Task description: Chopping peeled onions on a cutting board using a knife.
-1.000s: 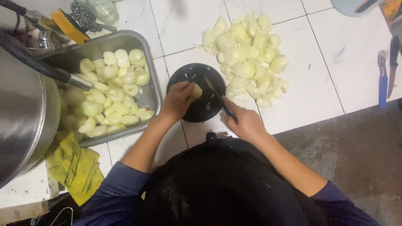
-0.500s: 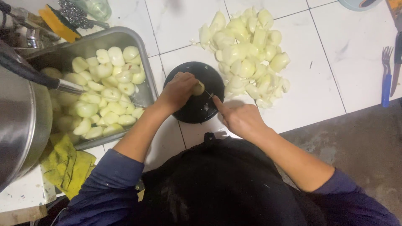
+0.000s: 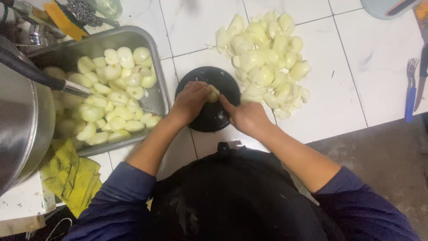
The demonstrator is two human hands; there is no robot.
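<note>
Both of my hands met over the round black cutting board (image 3: 209, 116) on the white tiled table (image 3: 356, 85). My left hand (image 3: 191, 101) had its fingers clenched around a peeled onion piece (image 3: 213, 93), pinning it to the board near the middle. My right hand (image 3: 246, 117) was pressed in just beside it, fingers curled as though around a knife handle, but I could not make out a blade, so I cannot tell what it gripped. A heap of cut onion chunks (image 3: 267, 62) lay on the tiles just beyond the board, and a steel tray (image 3: 156, 53) of whole peeled onions (image 3: 111, 93) sat to the left, beside a large metal pot (image 3: 22, 129) and a yellow cloth (image 3: 71, 174). A blue-handled fork (image 3: 410, 93) lay well apart at the right. I judged the main risk to be the closeness of the two hands: a wet, rounded piece could roll or slip under pressure, bringing an edge onto the left fingertips. The small board might also skid on the smooth tiles.
</note>
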